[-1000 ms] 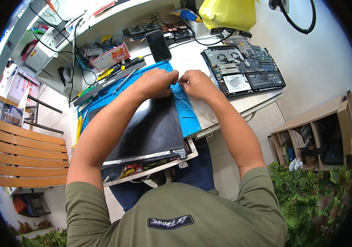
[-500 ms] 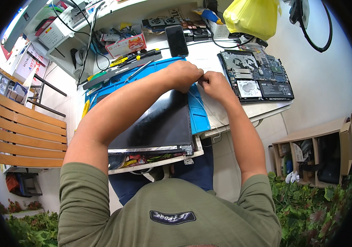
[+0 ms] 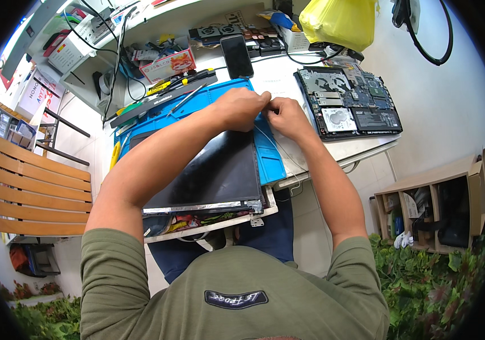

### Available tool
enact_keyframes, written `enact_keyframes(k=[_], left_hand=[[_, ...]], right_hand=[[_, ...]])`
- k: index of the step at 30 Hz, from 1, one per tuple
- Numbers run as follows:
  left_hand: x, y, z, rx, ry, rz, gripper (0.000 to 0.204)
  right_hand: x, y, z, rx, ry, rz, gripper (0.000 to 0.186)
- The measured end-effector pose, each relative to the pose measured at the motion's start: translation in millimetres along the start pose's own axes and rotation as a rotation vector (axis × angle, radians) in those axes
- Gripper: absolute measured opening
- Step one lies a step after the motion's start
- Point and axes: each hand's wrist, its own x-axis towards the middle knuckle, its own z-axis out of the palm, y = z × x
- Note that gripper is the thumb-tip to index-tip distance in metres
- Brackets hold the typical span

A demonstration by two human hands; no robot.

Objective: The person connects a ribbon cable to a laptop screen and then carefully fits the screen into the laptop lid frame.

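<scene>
A dark laptop screen panel (image 3: 214,170) with silvery tape along its near edge lies on a blue work mat (image 3: 269,161). At the panel's far right corner, my left hand (image 3: 242,109) is closed, thumb and fingers pinched together. Right beside it, my right hand (image 3: 286,117) is closed too, its fingertips almost meeting the left ones. Whatever lies between the fingers is hidden. A thin pale wire (image 3: 276,145) runs from below the hands toward the table's front edge.
To the right lies an opened laptop base (image 3: 347,102) with its board and battery exposed. Behind the mat are a black phone (image 3: 236,56), a small box (image 3: 167,66) of parts and several tools. A yellow bag (image 3: 339,24) hangs at the back; a wooden chair (image 3: 41,187) stands left.
Both hands have shifted slightly left, staying pinched close together near the panel's corner. The whole view has also shifted a little. The panel and laptop base look unchanged.
</scene>
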Motion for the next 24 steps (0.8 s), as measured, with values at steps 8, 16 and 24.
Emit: enact_keyframes(k=[8,16,24], left_hand=[[-5.8,1.1,-1.8,-0.061,0.001,-0.044,0.051],[-9.1,-5.8,4.8,-0.101,0.038,-0.019,0.045],[-10.4,-6.6,5.2,-0.140,0.059,0.016,0.043]], right_hand=[[9.5,8.3,7.2,0.117,-0.123,0.057,0.026],[13.6,3.6,13.1,0.144,-0.182,0.068,0.029],[22.2,13.3,6.0,0.101,-0.278,0.069,0.028]])
